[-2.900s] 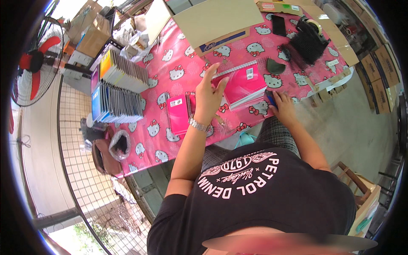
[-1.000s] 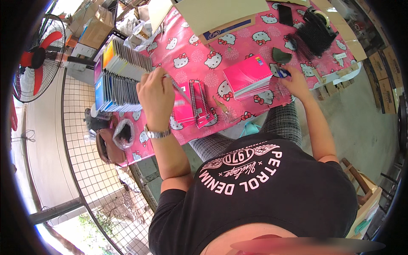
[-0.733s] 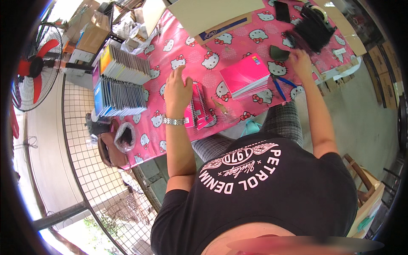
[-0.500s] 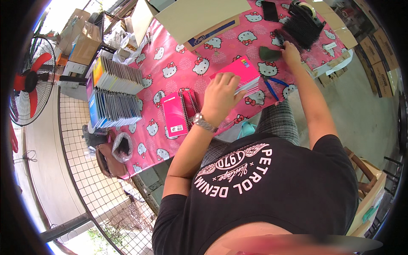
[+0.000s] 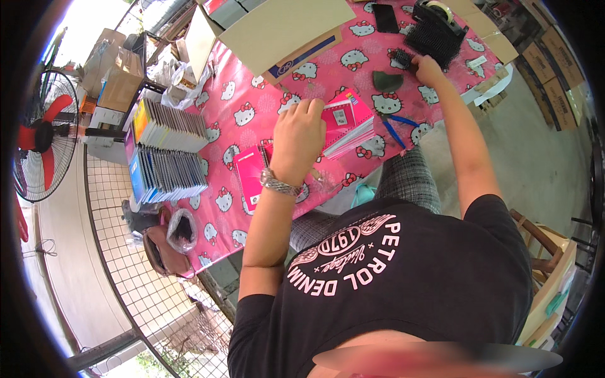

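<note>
My left hand (image 5: 299, 135), with a metal watch at the wrist, hovers over the table between two pink groups of notebooks. Its fingers are curled, and whatever they hold is hidden beneath. Right of it lies a stack of pink-covered paper sets (image 5: 362, 129), a label showing on the upper cover. Partly behind my left wrist are pink spiral notebooks (image 5: 247, 176). My right hand (image 5: 428, 70) reaches to the far right, closed on a black binding coil (image 5: 401, 59). Just beyond it lies a heap of black coils (image 5: 435, 41). A dark green piece (image 5: 387, 81) sits nearby.
Blue-handled pliers (image 5: 396, 131) lie near the front edge. A dark phone (image 5: 385, 18) and a tape dispenser (image 5: 444, 12) are at the far right. A large carton (image 5: 287, 38) stands at the back. Rows of spiral notebooks (image 5: 167, 151) and a fan (image 5: 47, 132) are at left.
My left hand has moved left, off the pink stack, whose labelled cover now shows. My right hand has drawn a black coil slightly left of the heap. The view has shifted a little.
</note>
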`<state>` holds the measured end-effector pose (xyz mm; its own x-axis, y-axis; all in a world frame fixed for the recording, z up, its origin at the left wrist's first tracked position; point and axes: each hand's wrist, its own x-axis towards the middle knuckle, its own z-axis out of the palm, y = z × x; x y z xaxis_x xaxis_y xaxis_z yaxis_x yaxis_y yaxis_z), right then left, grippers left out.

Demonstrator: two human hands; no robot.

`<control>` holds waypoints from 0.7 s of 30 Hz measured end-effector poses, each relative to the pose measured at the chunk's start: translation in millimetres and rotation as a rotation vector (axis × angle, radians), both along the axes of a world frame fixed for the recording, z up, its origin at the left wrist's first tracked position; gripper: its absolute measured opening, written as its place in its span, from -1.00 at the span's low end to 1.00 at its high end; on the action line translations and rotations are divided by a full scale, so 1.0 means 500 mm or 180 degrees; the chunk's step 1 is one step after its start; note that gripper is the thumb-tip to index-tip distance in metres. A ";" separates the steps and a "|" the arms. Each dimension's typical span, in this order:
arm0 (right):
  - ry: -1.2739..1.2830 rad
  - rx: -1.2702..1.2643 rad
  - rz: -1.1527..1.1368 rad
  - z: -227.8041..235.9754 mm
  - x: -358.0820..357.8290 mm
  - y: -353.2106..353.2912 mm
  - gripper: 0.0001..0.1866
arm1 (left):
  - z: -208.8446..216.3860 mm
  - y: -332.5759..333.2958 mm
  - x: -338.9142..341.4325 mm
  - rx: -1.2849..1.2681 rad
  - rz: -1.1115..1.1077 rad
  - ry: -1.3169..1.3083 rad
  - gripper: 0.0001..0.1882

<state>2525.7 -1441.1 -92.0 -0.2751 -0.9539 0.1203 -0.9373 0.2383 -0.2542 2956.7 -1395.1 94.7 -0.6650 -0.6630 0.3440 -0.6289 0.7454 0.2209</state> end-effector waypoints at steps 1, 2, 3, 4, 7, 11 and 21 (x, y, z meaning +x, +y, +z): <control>-0.0069 0.0221 0.0093 -0.004 -0.004 0.002 -0.66 | -0.014 0.001 -0.006 0.0109 0.0052 0.0035 -0.74; -0.0121 0.0385 -0.0035 0.009 0.016 -0.003 -0.66 | -0.024 0.003 -0.008 0.0006 0.0180 0.0066 -0.74; -0.0174 0.0572 -0.0161 0.029 0.052 -0.002 -0.66 | -0.036 0.009 -0.008 -0.0075 0.0311 0.0094 -0.74; -0.0232 0.0771 -0.0295 0.039 0.077 0.001 -0.66 | -0.049 0.016 -0.008 -0.0145 0.0434 0.0114 -0.73; -0.0374 0.0675 -0.0061 0.002 0.058 -0.002 -0.71 | -0.060 0.034 -0.037 -0.0534 0.0479 0.0490 -0.69; -0.0627 -0.0628 -0.0036 0.006 0.041 0.004 -0.69 | -0.073 0.049 -0.057 -0.0854 0.0630 0.0759 -0.51; -0.2550 -0.0310 0.1461 0.286 0.342 0.228 -0.72 | -0.086 0.051 -0.076 -0.1064 0.0890 0.0783 -0.57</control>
<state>2696.6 -1327.4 51.2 0.0913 -0.9855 0.1427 -0.4705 -0.1690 -0.8660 2918.6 -1369.3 51.9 -0.3501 -0.6309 0.6924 -0.7741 0.6111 0.1654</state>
